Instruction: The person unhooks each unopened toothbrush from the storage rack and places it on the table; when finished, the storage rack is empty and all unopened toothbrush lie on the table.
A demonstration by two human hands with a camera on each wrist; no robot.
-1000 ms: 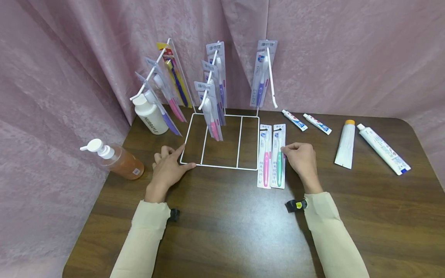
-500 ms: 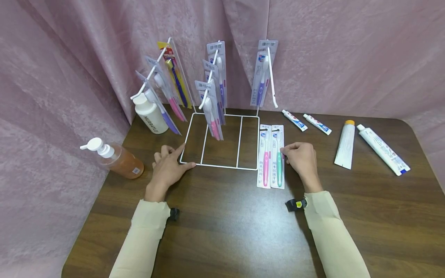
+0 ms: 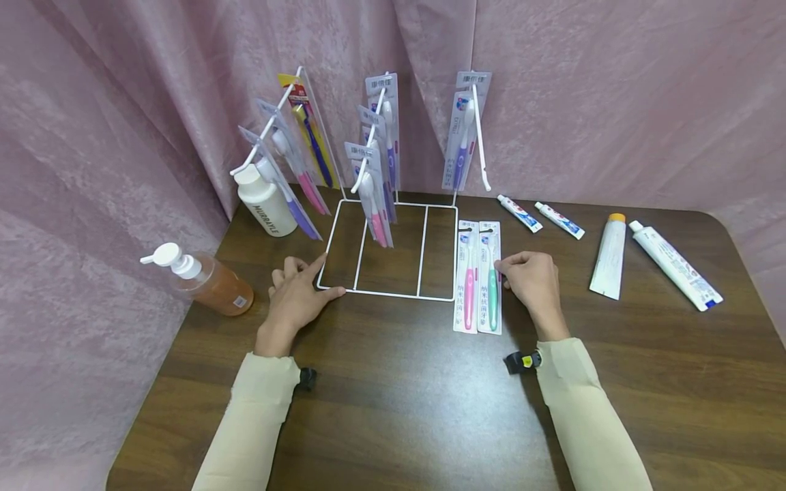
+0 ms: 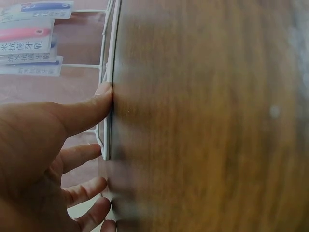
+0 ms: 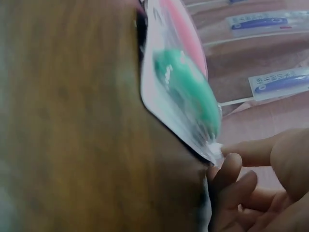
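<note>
Apparently a makeshift shop display, though a pink curtain point(image 3: 583, 136) hides what lies behind: a wood-grain bench point(image 3: 399, 409) bears a white wire rack point(image 3: 399, 295) hung with carded toothbrushes point(image 3: 370, 194), with toothpaste tubes point(image 3: 677, 264) and a pump bottle point(image 3: 217, 285) alongside.

Left arm point(image 3: 248, 416): sleeved, extended forward and slanting inward.
Left hand point(image 3: 293, 301): palm down, thumb and forefinger stretched out and spread apart, the other fingers slightly bent.
Right arm point(image 3: 586, 409): sleeved, also slanting forward and inward.
Right hand point(image 3: 533, 283): turned inward, thumb and forefinger pinching, the other fingers curled.
</note>
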